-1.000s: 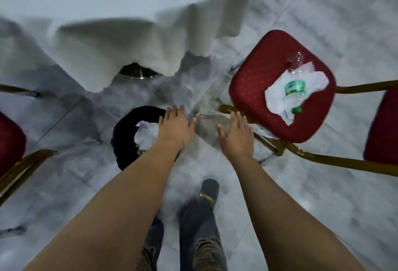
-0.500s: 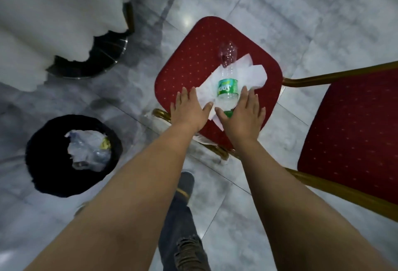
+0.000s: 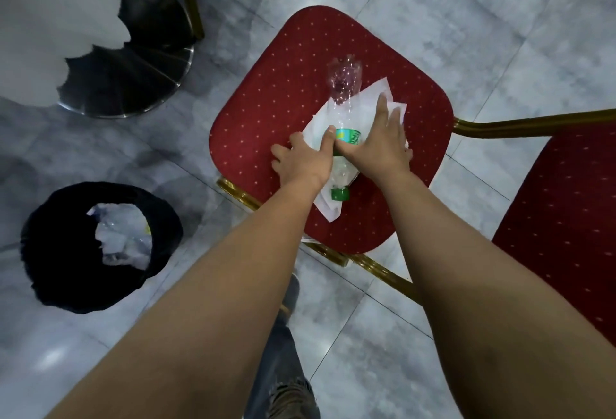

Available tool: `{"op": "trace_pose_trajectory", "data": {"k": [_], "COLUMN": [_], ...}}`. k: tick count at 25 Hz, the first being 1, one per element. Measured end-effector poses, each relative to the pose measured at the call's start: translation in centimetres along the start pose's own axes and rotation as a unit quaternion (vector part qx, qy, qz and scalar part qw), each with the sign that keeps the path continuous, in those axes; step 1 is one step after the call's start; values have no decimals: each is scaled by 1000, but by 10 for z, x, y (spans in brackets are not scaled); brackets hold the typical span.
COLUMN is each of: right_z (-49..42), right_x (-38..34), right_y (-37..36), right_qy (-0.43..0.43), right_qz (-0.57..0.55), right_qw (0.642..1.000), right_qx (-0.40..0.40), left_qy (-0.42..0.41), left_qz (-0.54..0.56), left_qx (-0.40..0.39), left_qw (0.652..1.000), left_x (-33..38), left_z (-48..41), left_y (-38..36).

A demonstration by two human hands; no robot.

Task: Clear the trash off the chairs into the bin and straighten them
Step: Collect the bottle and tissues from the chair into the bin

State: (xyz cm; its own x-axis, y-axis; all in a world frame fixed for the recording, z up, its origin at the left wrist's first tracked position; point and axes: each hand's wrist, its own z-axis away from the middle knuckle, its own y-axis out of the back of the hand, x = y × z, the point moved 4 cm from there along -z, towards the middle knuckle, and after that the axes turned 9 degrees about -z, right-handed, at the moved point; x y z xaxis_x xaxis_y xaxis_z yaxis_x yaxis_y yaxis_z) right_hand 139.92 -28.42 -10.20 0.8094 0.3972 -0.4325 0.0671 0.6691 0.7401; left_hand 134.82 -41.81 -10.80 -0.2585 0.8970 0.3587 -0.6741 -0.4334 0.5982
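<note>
Single head view, worn high, looks steeply down and forward along both forearms. Chair [image 3: 283, 112] seat near, centre frame; bin [image 3: 50, 252] lower left on floor [image 3: 500, 19]. Wide-angle bend at edges. No second view.

Grey marble tile floor [image 3: 433, 12], white-draped table [image 3: 50, 19] on chrome base [image 3: 140, 85].

Left hand [image 3: 305, 160], right hand [image 3: 378, 145] on bottle [image 3: 343, 138].

both bare forearms reach forward and down, close together. the left hand [image 3: 305, 160] lies palm down with fingers curled and thumb raised. the right hand [image 3: 378, 143] lies flat, fingers spread forward.
</note>
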Motion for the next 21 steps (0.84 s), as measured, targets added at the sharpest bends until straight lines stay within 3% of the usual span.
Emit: {"op": "trace_pose_trajectory", "data": {"k": [2, 4, 10, 17, 21], "right_z": [-6, -5, 21, 94, 157], "right_x": [-1, -7, -25, -80, -137], "right_y": [-8, -15, -37, -86, -153], "right_qy": [-11, 6, 15, 41, 56], "right_qz": [-32, -40, -149, -153, -159], "right_qw": [999, 999, 989, 987, 985], "right_qx": [-19, 15, 16, -7, -37], "left_qy": [3, 10, 36, 37, 56], "left_qz": [68, 134, 303, 297, 361], "left_qx": [-1, -15, -132, -84, -103], "left_qw": [998, 991, 943, 950, 925], "left_x": [3, 7, -2, -87, -180], "left_z": [-1, -3, -2, 15, 23], "left_y": [-5, -9, -10, 56, 118]}}
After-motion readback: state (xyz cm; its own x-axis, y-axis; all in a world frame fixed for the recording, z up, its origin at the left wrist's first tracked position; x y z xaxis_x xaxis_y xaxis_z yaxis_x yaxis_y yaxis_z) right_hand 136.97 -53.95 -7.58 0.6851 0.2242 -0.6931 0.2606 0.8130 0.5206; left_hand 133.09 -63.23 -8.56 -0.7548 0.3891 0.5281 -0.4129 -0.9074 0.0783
